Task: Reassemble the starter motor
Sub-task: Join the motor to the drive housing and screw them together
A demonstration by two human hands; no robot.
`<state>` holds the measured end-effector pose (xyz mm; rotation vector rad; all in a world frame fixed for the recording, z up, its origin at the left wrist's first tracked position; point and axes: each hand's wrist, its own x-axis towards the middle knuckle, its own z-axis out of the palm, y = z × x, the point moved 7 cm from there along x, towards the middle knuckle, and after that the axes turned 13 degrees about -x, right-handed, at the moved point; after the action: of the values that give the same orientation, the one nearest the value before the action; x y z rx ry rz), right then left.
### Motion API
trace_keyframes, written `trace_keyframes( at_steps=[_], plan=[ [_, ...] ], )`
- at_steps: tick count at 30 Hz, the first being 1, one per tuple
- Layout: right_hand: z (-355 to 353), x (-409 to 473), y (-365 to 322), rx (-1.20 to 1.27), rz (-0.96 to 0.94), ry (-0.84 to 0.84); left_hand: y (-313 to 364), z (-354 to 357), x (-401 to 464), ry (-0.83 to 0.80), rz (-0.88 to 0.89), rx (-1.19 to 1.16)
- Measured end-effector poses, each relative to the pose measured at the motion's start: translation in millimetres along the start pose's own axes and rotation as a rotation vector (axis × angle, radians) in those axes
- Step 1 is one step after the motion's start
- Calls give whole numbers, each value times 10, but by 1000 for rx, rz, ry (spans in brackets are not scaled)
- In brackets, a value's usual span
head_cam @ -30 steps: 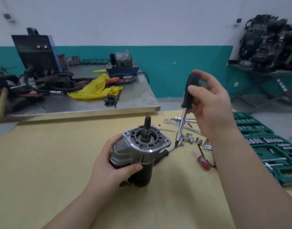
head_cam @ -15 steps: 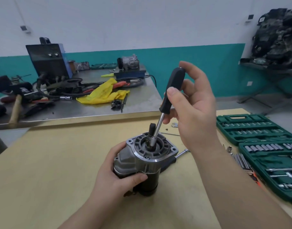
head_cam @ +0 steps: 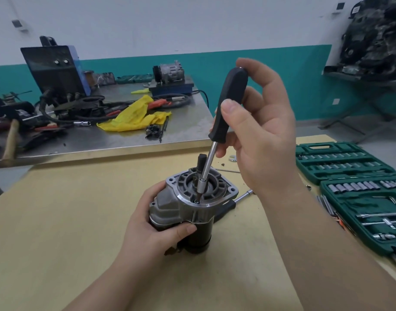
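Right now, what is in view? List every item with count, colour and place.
starter motor: one, grey and black, upright on wooden table
screwdriver: one, black handle, tip at screw on motor's top face
wooden table: one, tan, foreground
socket set cases: two, green, table's right
metal bench: one, grey, behind
yellow cloth: one, on bench
hammer: one, wooden handle, bench's left
left hand: grips motor
right hand: holds screwdriver

We've got bright, even overhead light here, soft shadows under the starter motor point(head_cam: 192, 212), mild glare on the steel bench point(head_cam: 129, 140), and wide-angle bending toward the edges.
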<state>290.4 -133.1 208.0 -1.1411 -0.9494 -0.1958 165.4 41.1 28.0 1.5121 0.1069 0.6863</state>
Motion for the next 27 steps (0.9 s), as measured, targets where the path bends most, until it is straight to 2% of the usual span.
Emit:
trace_keyframes(
  at_steps=[18, 27],
  plan=[
    [57, -35, -23, -140, -81, -67, -7, -17, -11, 35, -24, 29],
    [98, -35, -65, -122, -106, -84, -1, -14, -13, 41, -15, 32]
  ],
)
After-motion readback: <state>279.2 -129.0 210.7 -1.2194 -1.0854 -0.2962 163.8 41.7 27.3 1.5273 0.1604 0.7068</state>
